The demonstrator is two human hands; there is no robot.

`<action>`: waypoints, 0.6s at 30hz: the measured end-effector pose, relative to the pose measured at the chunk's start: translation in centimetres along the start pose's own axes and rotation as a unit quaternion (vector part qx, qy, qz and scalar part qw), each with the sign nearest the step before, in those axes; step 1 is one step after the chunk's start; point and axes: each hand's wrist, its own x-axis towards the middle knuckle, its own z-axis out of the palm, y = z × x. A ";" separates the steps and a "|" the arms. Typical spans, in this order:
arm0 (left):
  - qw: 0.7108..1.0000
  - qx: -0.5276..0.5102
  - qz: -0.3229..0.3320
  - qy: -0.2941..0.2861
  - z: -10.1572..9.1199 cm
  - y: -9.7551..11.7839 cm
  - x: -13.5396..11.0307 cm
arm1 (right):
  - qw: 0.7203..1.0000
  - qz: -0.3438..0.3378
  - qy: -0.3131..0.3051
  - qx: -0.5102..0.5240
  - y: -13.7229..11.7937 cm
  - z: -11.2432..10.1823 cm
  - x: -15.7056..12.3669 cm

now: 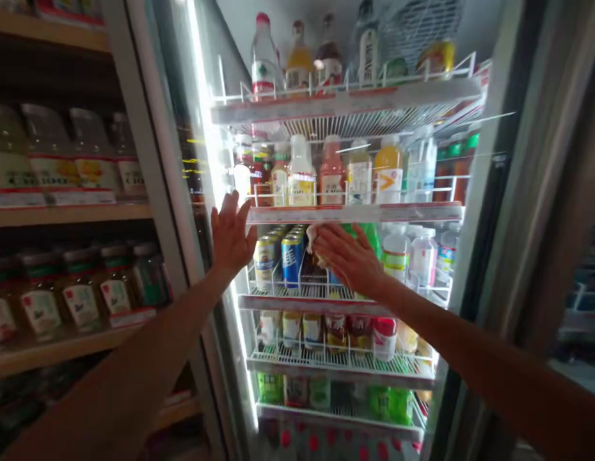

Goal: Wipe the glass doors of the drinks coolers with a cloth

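1. Cloth (pixel 311 237) is held bunched under the flattened right hand (pixel 348 256), one digit lifted apart; seen in front of the cooler (pixel 345 105), at canned-drink level.
2. Left hand (pixel 233 234) is spread, empty, raised at the cooler's left side; glass contact cannot be told.
3. Progress: cloth work judged under way, not finished; covered and remaining areas cannot be told apart.
4. "C100"-like lettering, partly blurred, is seen on the pink bottle (pixel 332 169) and left-rack bottles (pixel 48 163); big orange "V" on the orange drink bottle (pixel 388 169).
5. Blue can (pixel 291 259): white lettering, too blurred to be read.
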 end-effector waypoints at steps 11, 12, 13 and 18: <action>0.996 0.072 -0.001 -0.047 -0.7 1.1 0.1 | 0.988 0.147 -0.001 0.048 1.6 -0.1 7.4; 0.996 0.074 -0.003 -0.048 -1.1 1.3 0.2 | 0.989 0.133 -0.007 0.064 0.4 0.5 7.8; 0.996 0.077 -0.006 -0.050 -1.7 1.7 0.4 | 0.989 0.120 -0.009 0.080 -0.8 1.1 8.1; 0.965 0.100 0.070 -0.231 -4.3 5.7 -0.3 | 0.984 0.121 0.013 0.127 -4.8 3.3 8.8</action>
